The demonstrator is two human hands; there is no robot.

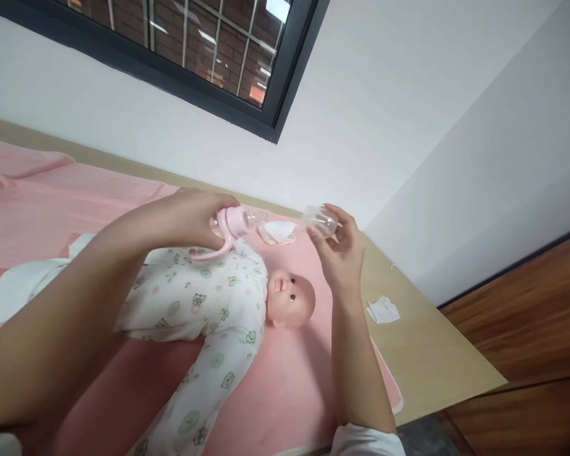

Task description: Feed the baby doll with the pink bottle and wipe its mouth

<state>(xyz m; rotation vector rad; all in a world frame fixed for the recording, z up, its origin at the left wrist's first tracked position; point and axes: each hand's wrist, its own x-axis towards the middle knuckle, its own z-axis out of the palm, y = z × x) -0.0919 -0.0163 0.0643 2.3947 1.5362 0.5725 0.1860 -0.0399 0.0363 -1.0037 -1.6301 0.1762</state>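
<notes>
My left hand [202, 218] is wrapped round a baby bottle [237, 221] with a pink collar and curved pink handles. Its clear teat points right, uncovered. In my right hand [339, 244], the fingers grip a clear bottle cap [320, 221], held apart from the bottle. Below and between both hands a baby doll [289, 297] lies on its back, head toward the right, in a white printed outfit [218, 297]. The part of the bottle inside my left palm is hidden.
A pink blanket [275, 392] covers much of the tan tabletop [422, 361]. Behind the doll lies a clear packet with white contents [278, 232]; a folded white tissue [384, 310] sits at right. White walls and a dark-framed window [270, 120] border the back.
</notes>
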